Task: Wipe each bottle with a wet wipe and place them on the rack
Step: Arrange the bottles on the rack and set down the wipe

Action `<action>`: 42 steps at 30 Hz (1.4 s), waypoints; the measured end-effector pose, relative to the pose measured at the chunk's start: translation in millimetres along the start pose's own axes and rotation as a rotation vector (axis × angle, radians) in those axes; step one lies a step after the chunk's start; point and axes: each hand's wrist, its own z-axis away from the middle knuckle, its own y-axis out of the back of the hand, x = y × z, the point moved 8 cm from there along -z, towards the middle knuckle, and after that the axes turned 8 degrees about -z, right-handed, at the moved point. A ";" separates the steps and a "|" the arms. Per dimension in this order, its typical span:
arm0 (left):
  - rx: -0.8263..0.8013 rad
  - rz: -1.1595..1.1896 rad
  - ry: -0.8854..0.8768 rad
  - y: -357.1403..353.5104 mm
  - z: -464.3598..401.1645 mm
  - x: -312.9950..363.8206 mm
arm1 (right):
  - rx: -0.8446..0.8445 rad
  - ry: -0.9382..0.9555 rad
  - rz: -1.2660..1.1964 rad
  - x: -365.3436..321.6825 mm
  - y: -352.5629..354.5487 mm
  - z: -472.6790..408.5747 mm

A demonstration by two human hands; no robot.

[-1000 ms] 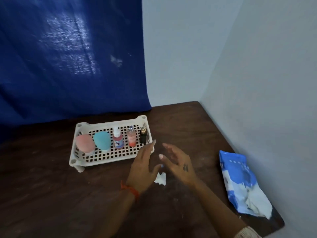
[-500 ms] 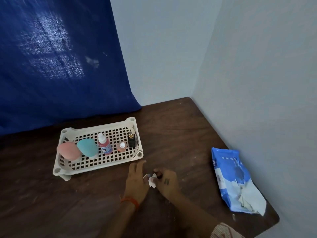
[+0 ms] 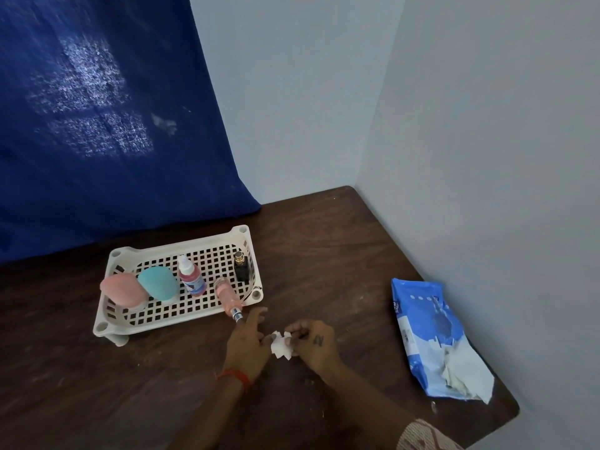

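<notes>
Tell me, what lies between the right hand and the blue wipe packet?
Head view: only bare brown table lies between the right hand and the blue wipe packet.
</notes>
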 end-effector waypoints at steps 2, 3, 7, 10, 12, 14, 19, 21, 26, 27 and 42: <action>0.003 -0.008 -0.003 1.6 -0.2 1.1 | 0.000 0.001 -0.006 0.1 2.1 1.1; 0.001 -0.017 -0.006 1.9 -0.2 1.4 | 0.004 -0.001 -0.007 0.6 3.6 1.2; -0.016 -0.051 -0.021 -0.1 1.0 0.9 | -0.006 -0.030 -0.038 5.7 7.2 1.0; -0.040 -0.067 -0.027 -1.6 4.4 1.7 | -0.012 -0.023 -0.012 6.7 7.5 -1.0; -0.040 -0.066 -0.025 -0.5 6.2 1.7 | 0.028 0.043 0.084 -3.3 11.1 0.1; -0.037 -0.072 -0.031 0.5 7.1 1.9 | 0.099 0.167 0.142 -23.7 15.5 2.2; -0.024 -0.082 -0.050 2.5 8.2 1.7 | 0.076 0.468 0.252 -80.0 -9.2 9.5; -0.029 -0.086 -0.042 5.4 9.7 1.2 | 0.005 0.520 0.278 -95.4 -24.6 13.1; -0.059 -0.125 -0.053 5.8 13.9 -7.0 | -0.083 0.529 0.433 -108.2 -51.8 14.1; -0.058 -0.123 -0.044 6.1 14.2 -10.9 | -0.092 0.518 0.447 -108.9 -54.4 13.1; -0.097 -0.034 0.088 20.8 14.4 -37.8 | -0.091 0.801 0.562 -172.2 -71.7 -1.3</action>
